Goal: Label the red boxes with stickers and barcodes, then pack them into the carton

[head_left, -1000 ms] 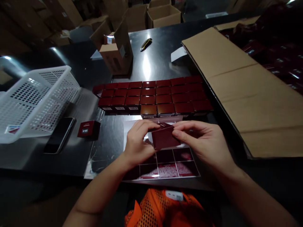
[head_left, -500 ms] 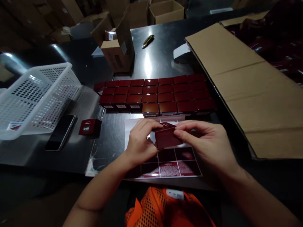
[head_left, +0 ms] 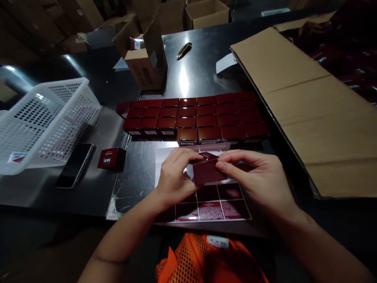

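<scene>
Left hand (head_left: 176, 179) and right hand (head_left: 260, 177) pinch a smooth maroon box (head_left: 209, 173) over the glossy sheet (head_left: 211, 211); cardboard carton (head_left: 145, 72), eleven o'clock!

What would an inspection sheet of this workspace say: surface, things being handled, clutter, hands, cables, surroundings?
Surface: dark, shiny metal table, reflecting light.
Things handled: small dark-red square-sided box; white-edged sheet of dark-red rectangular labels below it.
Clutter: rows of dark-red boxes; black rectangular phone; white perforated plastic basket; yellow-and-black cutter.
Hands: left hand and right hand both hold the small box with their fingers.
Cables: nothing seen.
Surroundings: open brown cardboard carton beyond the table; dim background.
</scene>
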The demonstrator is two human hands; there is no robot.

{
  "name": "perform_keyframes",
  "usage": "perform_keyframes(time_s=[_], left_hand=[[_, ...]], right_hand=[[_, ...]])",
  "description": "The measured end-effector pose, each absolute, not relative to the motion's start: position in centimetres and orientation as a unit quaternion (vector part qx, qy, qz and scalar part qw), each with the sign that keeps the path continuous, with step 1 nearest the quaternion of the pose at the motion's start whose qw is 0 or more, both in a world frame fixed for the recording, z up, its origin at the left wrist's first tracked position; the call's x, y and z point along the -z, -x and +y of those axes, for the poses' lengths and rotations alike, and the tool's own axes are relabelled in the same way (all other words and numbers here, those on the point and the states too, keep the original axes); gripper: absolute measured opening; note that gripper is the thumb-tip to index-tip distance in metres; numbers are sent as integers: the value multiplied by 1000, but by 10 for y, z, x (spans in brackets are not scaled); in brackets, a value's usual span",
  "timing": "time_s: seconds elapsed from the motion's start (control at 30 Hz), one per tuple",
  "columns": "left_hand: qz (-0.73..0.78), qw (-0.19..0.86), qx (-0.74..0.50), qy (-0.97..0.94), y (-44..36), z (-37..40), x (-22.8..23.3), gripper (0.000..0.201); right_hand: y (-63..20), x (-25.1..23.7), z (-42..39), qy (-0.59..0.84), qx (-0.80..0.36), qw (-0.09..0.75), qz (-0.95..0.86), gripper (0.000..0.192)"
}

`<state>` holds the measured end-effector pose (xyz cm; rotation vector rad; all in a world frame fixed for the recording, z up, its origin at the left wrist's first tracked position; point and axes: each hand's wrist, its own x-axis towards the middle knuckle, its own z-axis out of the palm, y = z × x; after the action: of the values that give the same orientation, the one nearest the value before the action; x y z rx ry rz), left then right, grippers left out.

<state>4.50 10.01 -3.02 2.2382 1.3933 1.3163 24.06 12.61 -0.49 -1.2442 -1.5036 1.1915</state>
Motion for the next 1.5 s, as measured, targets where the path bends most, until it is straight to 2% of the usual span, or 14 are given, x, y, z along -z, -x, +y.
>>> perform_keyframes(time_s=[0.17,0.3,0.4,0.47,0.5,0.6,0.7,0.83,0.93,1.07,1.5], left_hand=[[474,96,-440,-757,-46,100,30,29],[466,86,-448,-758,-48,100,33,26],[468,82,-470,-744,-48,100,38,28],[487,123,-491,-712,-48,102,41,34],[504,160,-500,-685,-47,105,43,38],[542,339,-507,-578,-44,116,47,50],[508,530,-489,-471,-41,127,52,57],[414,651,-484,-412,-40,130,63,58],[376,685,-479,-399,-42,129,72,54],[399,669,-507,-368,-46,132,78,51],[379,701,-480,-366,-51,133,78,53]], right_hand=[[-238,5,123,492,-467,421,-603,15],[-238,11,121,493,-408,418,-645,19],[-246,14,130,516,-317,426,-672,54],[-255,11,138,537,-241,454,-669,73],[-260,9,141,538,-212,465,-670,72],[-266,5,133,503,-171,452,-716,47],[-255,17,105,440,-193,367,-796,30],[-231,53,75,388,-256,279,-840,27],[-219,72,73,406,-233,239,-851,29],[-213,77,77,417,-196,196,-866,26],[-207,76,68,413,-143,190,-879,17]])
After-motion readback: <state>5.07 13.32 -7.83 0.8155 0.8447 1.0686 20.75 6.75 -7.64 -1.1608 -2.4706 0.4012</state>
